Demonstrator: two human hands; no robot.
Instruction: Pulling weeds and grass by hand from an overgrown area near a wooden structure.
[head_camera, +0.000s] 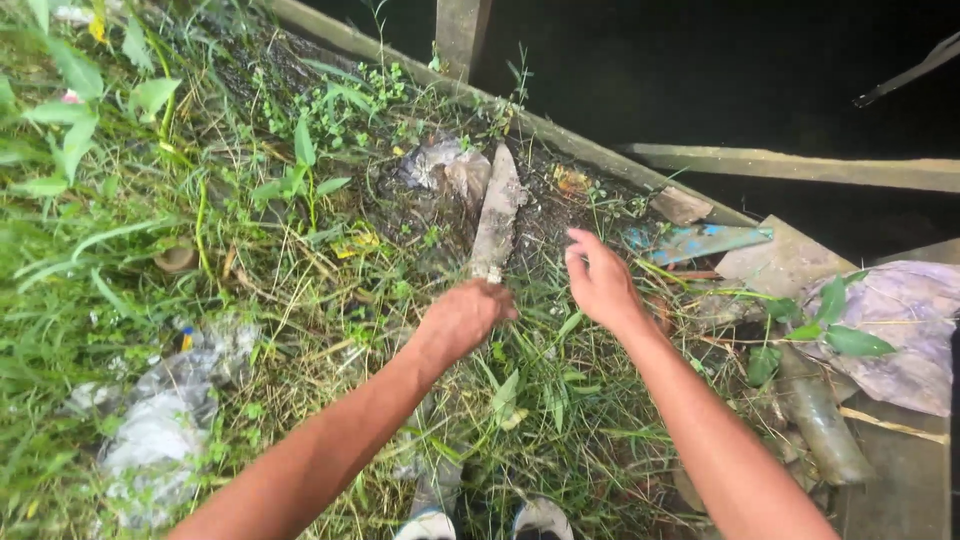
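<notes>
- Machete (497, 215) lying with its long axis nearly straight away from the camera, leaning a little to the right toward the top; tip aimed up at the wooden curb (560, 135), handle end down at the left hand (463, 318).
- Blade broad, widest near the middle, narrowing to a blunt point; surface dull grey and mud-caked, with pale streaks and dark spots, no shine anywhere.
- Sitting over the weedy ground (330, 250), just right of a crumpled grey plastic scrap (445, 165), short of the curb and the dark water (720, 70) beyond.
- Left hand clenched into a fist around the machete's handle, knuckles up, handle itself hidden inside the grip; forearm running down to the lower left.
- Right hand (600, 280) open, fingers loosely spread and slightly curled, holding nothing, hovering just right of the blade's lower end and clear of it, above long grass blades (545, 390).
- Blue flat piece (700, 240) and a tilted slab (780, 262) lying right of the right hand, near the curb.
- Pale purple sheet (900, 320) farther right, with broad green leaves (840, 330) across it.
- Torn clear plastic (165, 420) in the grass at lower left, well apart from both hands.
- Two shoe tips (485, 522) showing at the bottom edge between the forearms.
</notes>
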